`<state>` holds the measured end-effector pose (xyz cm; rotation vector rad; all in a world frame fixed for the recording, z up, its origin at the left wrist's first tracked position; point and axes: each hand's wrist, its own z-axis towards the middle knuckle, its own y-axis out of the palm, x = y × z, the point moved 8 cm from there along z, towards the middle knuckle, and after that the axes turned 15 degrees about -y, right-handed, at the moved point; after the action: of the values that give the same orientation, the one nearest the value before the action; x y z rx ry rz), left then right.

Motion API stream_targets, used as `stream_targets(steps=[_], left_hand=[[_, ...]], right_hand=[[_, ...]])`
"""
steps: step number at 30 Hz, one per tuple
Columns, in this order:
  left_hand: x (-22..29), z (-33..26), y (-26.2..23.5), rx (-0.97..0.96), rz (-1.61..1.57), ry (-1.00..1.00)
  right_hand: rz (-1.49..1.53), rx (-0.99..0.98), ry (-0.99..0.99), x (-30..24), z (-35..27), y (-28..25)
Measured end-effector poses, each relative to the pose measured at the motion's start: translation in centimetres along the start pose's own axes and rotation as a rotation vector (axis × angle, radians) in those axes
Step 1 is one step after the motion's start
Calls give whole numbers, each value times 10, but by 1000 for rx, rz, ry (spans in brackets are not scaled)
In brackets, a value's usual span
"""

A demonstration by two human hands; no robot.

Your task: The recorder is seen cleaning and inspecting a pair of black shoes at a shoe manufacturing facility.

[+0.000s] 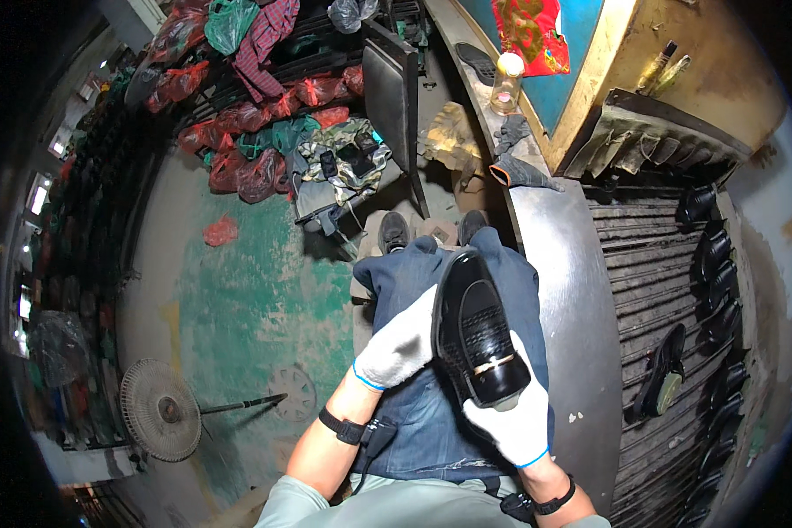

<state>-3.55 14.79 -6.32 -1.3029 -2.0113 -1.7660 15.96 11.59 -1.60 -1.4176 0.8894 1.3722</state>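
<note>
A glossy black shoe (472,327) is held above my lap, its rounded end tilted toward the far side. A textured panel runs along its middle, and a narrow pale band crosses it lower down. My left hand (399,346), in a white glove, is closed on the shoe's left edge, with some fingers hidden behind it. From below and the right, my right hand (517,414), also white-gloved, grips the lower end. Beneath the shoe, blue jeans (431,422) cover my legs.
A smooth metal bench (565,264) runs along my right, beside a slatted rack (642,317) bearing several black shoes. A bottle (507,84) and dark gloves (524,172) rest farther up. At left stands a fan (160,409); ahead are a folding chair (391,106) and red bags (246,172).
</note>
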Motion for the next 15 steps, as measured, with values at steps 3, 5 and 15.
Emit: stream_targets(steps=[3,5,15], left_hand=[[-7,4,2,7,235,75],[-8,0,10,21,274,84],[2,6,21,152,492,-17]], right_hand=[[189,21,117,18,3,-12],[327,37,155,28,0,-17],[771,25,285,18,9,-40]])
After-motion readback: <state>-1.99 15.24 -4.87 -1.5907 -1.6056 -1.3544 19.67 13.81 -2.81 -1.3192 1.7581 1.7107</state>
